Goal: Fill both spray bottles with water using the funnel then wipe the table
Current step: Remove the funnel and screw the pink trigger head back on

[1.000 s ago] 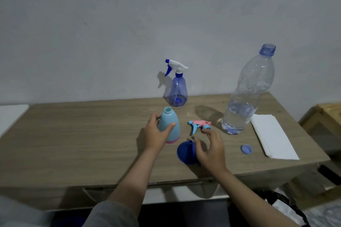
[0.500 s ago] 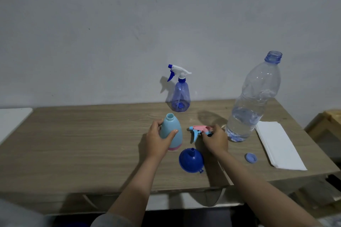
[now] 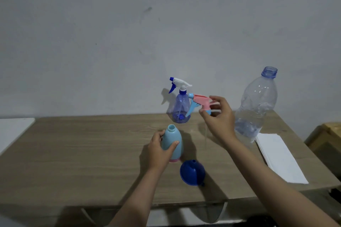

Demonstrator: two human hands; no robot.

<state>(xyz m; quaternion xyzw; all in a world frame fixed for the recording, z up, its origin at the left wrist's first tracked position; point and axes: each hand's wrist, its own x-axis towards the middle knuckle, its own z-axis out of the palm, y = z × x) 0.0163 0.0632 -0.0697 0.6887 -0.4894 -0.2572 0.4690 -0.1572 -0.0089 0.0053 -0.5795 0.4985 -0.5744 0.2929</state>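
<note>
My left hand [image 3: 158, 150] fingers wrap the open light-blue bottle [image 3: 172, 143] on the bench [image 3: 73, 153]; my right hand [image 3: 218, 118] pinches the pink sprayer head [image 3: 200, 104] above. Its dangling tube could miss the neck.

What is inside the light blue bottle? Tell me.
Cannot tell. The light blue bottle, gripped by the left hand, stands uncapped, but its opaque wall hides any contents; only the open neck shows.

Funnel [image 3: 192, 173] before open bottle [image 3: 173, 143], capped sprayer [image 3: 180, 106] behind, water bottle [image 3: 257, 105] right
</note>
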